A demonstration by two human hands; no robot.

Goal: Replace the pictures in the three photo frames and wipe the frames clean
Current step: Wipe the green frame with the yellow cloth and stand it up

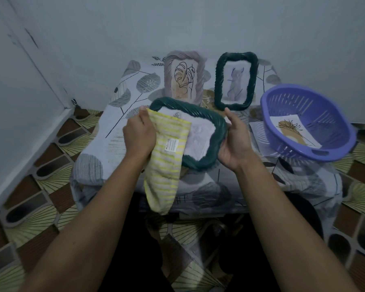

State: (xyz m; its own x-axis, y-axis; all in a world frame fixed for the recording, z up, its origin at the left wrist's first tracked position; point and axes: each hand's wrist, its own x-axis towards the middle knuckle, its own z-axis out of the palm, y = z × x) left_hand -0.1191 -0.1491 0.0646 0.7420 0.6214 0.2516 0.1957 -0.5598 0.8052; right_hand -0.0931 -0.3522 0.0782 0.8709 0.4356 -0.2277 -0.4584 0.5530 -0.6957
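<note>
Near centre, the green frame (198, 113) is gripped on its right edge by the right hand (234, 142); its left end is covered by the cloth (164, 165) held in the left hand (139, 133).

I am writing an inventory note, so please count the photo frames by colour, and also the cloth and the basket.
Dark green twisted-rim photo frames: 2
Pale lilac twisted-rim photo frame: 1
Yellow-striped cleaning cloth: 1
Purple slotted plastic basket: 1
Total: 5
</note>
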